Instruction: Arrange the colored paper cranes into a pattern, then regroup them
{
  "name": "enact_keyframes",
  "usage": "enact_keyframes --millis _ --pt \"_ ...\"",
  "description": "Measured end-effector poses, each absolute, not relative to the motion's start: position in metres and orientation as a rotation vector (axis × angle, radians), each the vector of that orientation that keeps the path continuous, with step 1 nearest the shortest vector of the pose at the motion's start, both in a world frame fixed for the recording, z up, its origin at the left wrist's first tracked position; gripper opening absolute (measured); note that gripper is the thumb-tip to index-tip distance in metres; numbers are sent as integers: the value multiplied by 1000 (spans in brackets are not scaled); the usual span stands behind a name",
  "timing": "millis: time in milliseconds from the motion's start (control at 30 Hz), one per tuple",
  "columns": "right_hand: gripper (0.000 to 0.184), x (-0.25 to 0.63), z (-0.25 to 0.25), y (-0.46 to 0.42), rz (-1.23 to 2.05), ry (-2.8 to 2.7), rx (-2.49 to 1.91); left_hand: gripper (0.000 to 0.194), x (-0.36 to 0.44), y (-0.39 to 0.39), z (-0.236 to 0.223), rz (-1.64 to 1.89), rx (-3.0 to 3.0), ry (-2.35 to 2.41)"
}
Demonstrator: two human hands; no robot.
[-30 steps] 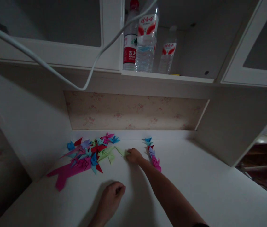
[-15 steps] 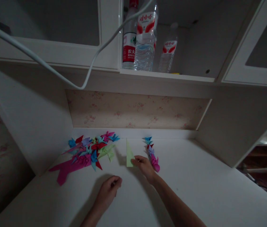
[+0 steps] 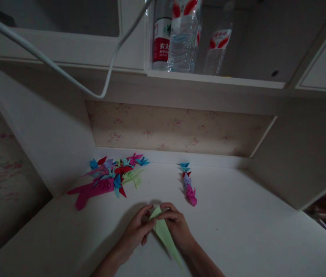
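Observation:
Between my hands is a piece of folded light-green paper, its long narrow end slanting down toward me. My left hand pinches its upper left edge, fingers curled. My right hand grips the upper right side near the top, thumb and fingers closed on it. The paper is held just over the white desk. Beyond my left hand lies a pile of folded paper figures in pink, blue, red, purple and green. A short row of folded paper pieces lies beyond my right hand.
Overhead, a cabinet shelf holds plastic bottles. A white cable hangs across the upper left. Side panels enclose the desk, and floral wallpaper covers the back.
My right hand has brought the green paper nearer and turned it, so its narrow end points toward me. My left hand has come up and taken hold of it. The view has shifted slightly.

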State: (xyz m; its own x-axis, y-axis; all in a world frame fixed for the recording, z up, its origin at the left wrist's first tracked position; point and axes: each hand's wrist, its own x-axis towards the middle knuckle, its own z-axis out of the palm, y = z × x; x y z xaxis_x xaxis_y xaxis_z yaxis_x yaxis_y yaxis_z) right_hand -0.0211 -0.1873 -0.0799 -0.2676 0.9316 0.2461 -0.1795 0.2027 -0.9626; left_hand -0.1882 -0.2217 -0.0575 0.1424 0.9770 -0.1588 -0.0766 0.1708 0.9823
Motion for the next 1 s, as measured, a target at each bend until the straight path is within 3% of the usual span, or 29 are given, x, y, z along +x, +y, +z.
enact_keyframes --millis 167,333,533,700,900,1000 --pt "20 -22 -80 -188 1358 -1316 -846 36 -192 -220 -50 948 1082 1138" --pt "46 -22 -82 -187 1537 -1067 -879 30 -194 -218 -45 1130 990 1114" --pt "31 -19 -71 -192 1453 -1484 -969 24 -202 -216 -41 1253 853 1014" --pt "25 -17 -66 -193 1361 -1461 -843 19 -201 -219 -39 1275 725 852" --pt "39 -14 -76 -186 1621 -1192 -899 20 -203 -218 -43 1346 676 726" --pt "35 -14 -77 -185 1627 -1261 -967 23 -205 -217 -42 1344 668 736"
